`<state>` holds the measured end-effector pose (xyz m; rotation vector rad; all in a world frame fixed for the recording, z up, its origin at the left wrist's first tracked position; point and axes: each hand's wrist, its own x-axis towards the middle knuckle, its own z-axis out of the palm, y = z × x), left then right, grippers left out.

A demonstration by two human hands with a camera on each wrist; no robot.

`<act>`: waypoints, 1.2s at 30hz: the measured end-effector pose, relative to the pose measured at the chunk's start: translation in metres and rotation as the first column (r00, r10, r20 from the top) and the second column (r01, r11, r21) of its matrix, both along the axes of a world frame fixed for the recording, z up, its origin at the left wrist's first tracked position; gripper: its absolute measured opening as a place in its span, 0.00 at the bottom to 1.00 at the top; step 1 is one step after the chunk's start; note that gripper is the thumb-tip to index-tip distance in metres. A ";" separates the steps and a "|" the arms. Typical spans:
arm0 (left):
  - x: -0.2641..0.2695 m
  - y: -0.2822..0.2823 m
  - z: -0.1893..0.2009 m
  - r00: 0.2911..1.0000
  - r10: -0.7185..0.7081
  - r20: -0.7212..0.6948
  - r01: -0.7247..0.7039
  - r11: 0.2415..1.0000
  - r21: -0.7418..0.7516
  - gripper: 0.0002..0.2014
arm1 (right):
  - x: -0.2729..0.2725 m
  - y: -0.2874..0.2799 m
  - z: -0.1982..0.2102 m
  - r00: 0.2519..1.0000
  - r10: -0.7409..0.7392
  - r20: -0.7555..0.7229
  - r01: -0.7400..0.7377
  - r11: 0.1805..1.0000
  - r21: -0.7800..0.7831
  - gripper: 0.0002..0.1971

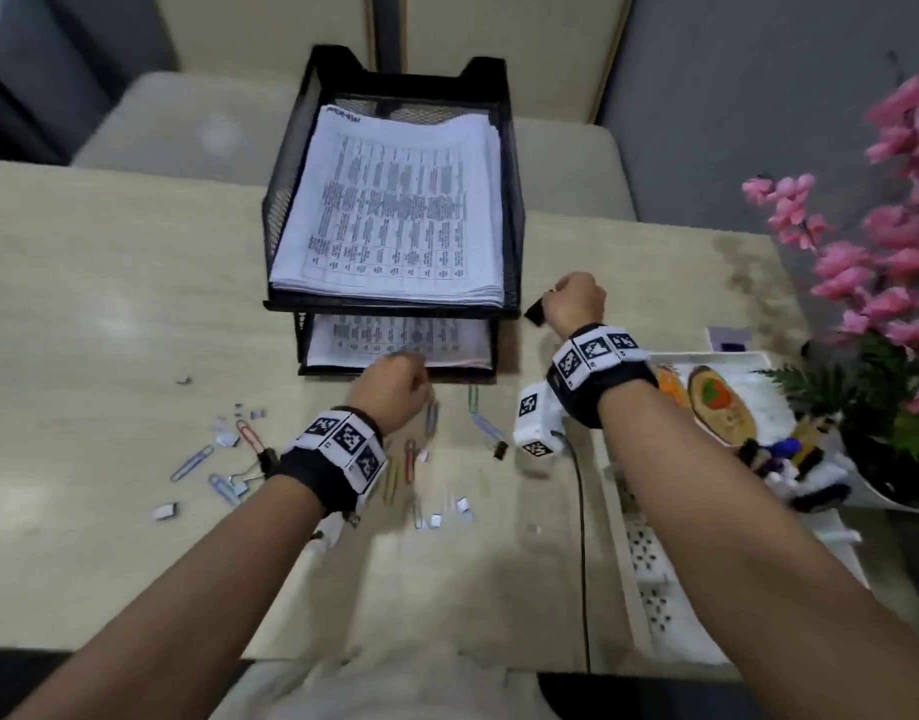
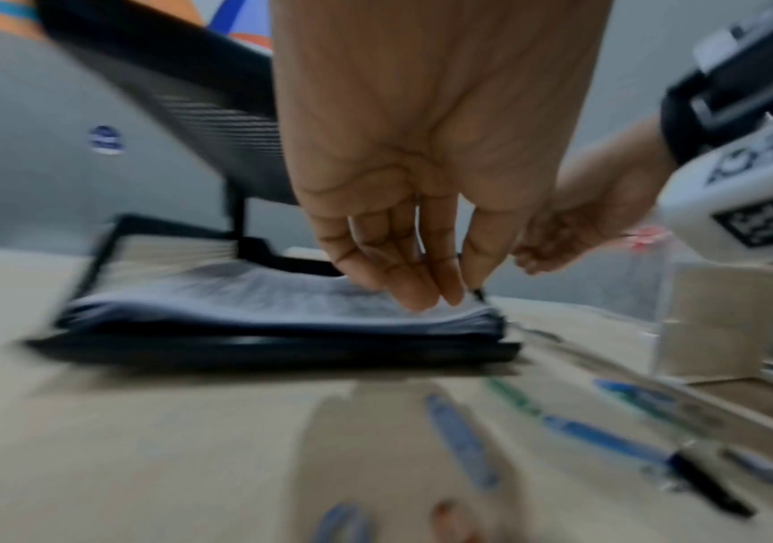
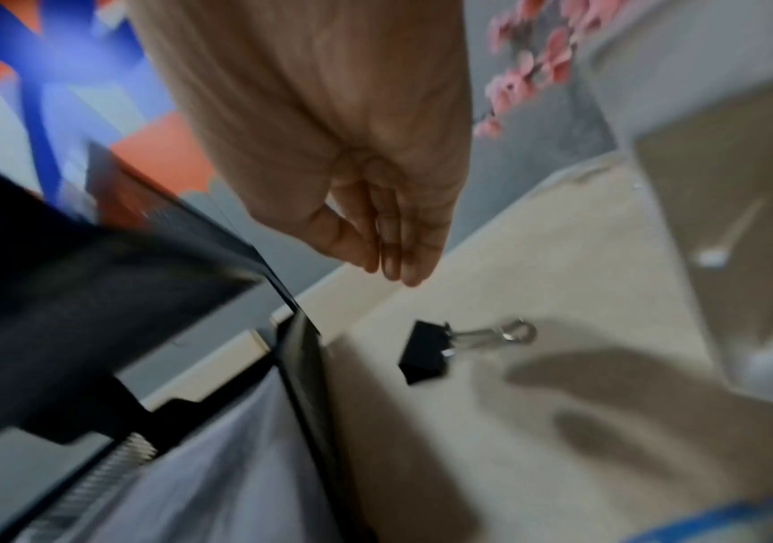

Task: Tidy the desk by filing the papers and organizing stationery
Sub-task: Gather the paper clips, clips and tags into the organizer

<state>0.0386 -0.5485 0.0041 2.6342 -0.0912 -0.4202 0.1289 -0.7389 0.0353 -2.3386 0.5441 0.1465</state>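
Observation:
A black mesh two-tier tray (image 1: pixel 395 308) stands at the desk's middle, with a printed paper stack (image 1: pixel 395 210) in its upper tier. More papers (image 1: pixel 395 340) (image 2: pixel 259 297) lie in the lower tier. My left hand (image 1: pixel 395 387) (image 2: pixel 449 294) reaches to the lower tier's front, its straight fingertips touching the top sheet near the right corner. My right hand (image 1: pixel 571 298) (image 3: pixel 389 268) hovers right of the tray, fingers straight and together, holding nothing. A black binder clip (image 1: pixel 535 311) (image 3: pixel 424 354) sits just below it, free of the fingers.
Coloured paper clips (image 1: pixel 190 462) and a binder clip (image 1: pixel 249 472) lie scattered on the desk in front of the tray. A white organizer (image 1: pixel 649 553) with pens stands at the right, beside a pot of pink flowers (image 1: pixel 873 262). A black cable (image 1: pixel 582 537) runs toward me.

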 end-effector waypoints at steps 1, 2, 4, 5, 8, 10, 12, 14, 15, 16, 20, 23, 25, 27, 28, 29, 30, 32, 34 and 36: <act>-0.004 0.016 -0.005 0.997 0.073 -0.019 -0.072 0.997 0.017 0.11 | 0.006 0.002 -0.010 1.000 -0.002 -0.027 0.001 0.999 -0.039 0.15; -0.008 0.031 -0.009 0.990 0.139 -0.037 -0.137 0.990 0.038 0.11 | 0.011 0.003 -0.019 0.999 0.008 -0.045 -0.012 0.997 -0.077 0.15; -0.013 0.051 -0.017 0.969 0.239 -0.059 -0.236 0.970 0.063 0.12 | 0.016 0.007 -0.037 0.995 0.059 -0.078 -0.068 0.989 -0.127 0.18; -0.015 0.058 -0.020 0.959 0.277 -0.057 -0.273 0.959 0.070 0.12 | 0.018 0.008 -0.045 0.990 0.098 -0.097 -0.112 0.983 -0.147 0.19; -0.022 0.069 -0.026 0.917 0.396 -0.051 -0.390 0.916 0.100 0.12 | 0.013 0.011 -0.060 0.978 0.174 -0.114 -0.196 0.954 -0.226 0.19; -0.026 0.073 -0.027 0.878 0.472 -0.076 -0.455 0.874 0.173 0.15 | 0.007 0.011 -0.065 0.979 0.173 -0.104 -0.196 0.941 -0.274 0.20; -0.031 0.074 -0.027 0.848 0.521 -0.092 -0.483 0.833 0.270 0.20 | -0.002 0.011 -0.068 0.980 0.169 -0.103 -0.193 0.927 -0.321 0.19; -0.036 0.074 -0.026 0.816 0.565 -0.122 -0.495 0.792 0.358 0.25 | -0.013 0.011 -0.071 0.983 0.142 -0.115 -0.172 0.929 -0.327 0.18; -0.039 0.076 -0.028 0.803 0.580 -0.138 -0.492 0.775 0.398 0.26 | -0.019 0.011 -0.073 0.985 0.120 -0.121 -0.153 0.937 -0.313 0.19; -0.042 0.077 -0.029 0.795 0.587 -0.152 -0.479 0.762 0.435 0.27 | -0.026 0.010 -0.074 0.988 0.103 -0.116 -0.133 0.945 -0.297 0.19; -0.056 0.083 -0.036 0.814 0.534 -0.228 -0.372 0.781 0.501 0.26 | -0.054 0.007 -0.074 0.995 0.056 -0.082 -0.073 0.973 -0.220 0.19; -0.061 0.083 -0.039 0.810 0.519 -0.271 -0.361 0.807 0.467 0.25 | -0.074 0.002 -0.068 0.999 0.036 -0.032 -0.042 0.978 -0.205 0.15; -0.062 0.081 -0.036 0.822 0.493 -0.284 -0.337 0.824 0.456 0.23 | -0.088 -0.001 -0.063 0.999 0.028 -0.025 -0.032 0.979 -0.200 0.13; -0.061 0.078 -0.031 0.839 0.457 -0.296 -0.300 0.842 0.449 0.21 | -0.101 -0.003 -0.060 1.000 -0.007 -0.002 0.006 0.992 -0.125 0.11; -0.061 0.075 -0.028 0.851 0.439 -0.289 -0.286 0.848 0.445 0.20 | -0.109 -0.005 -0.059 1.000 -0.024 0.015 0.025 0.997 -0.073 0.11; -0.060 0.072 -0.025 0.865 0.420 -0.275 -0.278 0.857 0.433 0.19 | -0.118 -0.007 -0.057 0.999 -0.032 0.043 0.032 0.999 -0.013 0.11; -0.058 0.067 -0.024 0.880 0.402 -0.254 -0.277 0.868 0.413 0.18 | -0.127 -0.010 -0.053 0.997 -0.032 0.071 0.028 0.998 0.053 0.10; -0.056 0.054 -0.020 0.901 0.378 -0.212 -0.291 0.890 0.351 0.19 | -0.149 -0.019 -0.044 0.993 -0.050 0.107 0.026 0.977 0.213 0.08; -0.052 0.039 -0.014 0.923 0.345 -0.173 -0.302 0.924 0.233 0.17 | -0.171 -0.037 -0.035 0.991 -0.088 0.100 0.053 0.948 0.313 0.13; -0.048 0.022 -0.007 0.944 0.285 -0.170 -0.276 0.958 0.071 0.10 | -0.193 -0.061 -0.029 0.992 -0.086 0.092 0.054 0.950 0.307 0.21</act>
